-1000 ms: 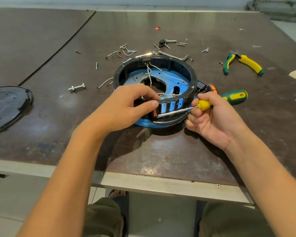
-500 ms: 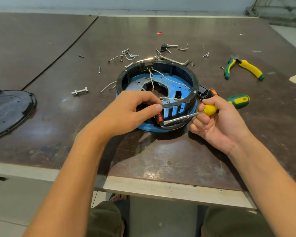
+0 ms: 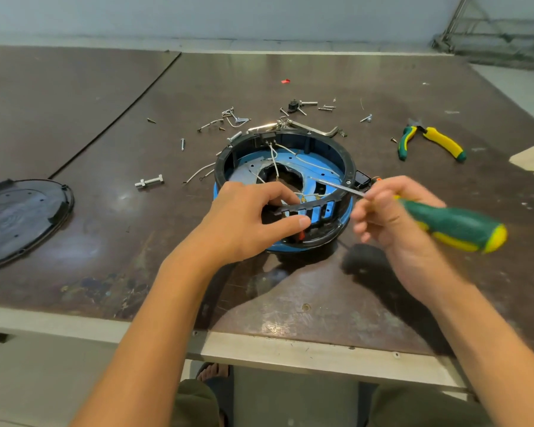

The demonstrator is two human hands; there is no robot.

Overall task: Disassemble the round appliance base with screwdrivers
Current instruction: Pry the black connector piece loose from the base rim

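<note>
The round appliance base, a black ring on a blue bottom with white wires inside, sits mid-table. My left hand pinches its near slotted wall, thumb outside and fingers inside. My right hand grips a green and yellow screwdriver. Its shaft points up and left, over the ring's right rim, and the tip is inside the ring. The right hand is blurred.
A black round cover lies at the left edge. Several loose screws, a bolt and a metal strip lie behind the base. Yellow and green pliers rest far right. The table's near edge is close.
My right hand pulled the screwdriver out of the near wall, lifted it and swung its tip over the rim into the ring. My left hand stays on the wall.
</note>
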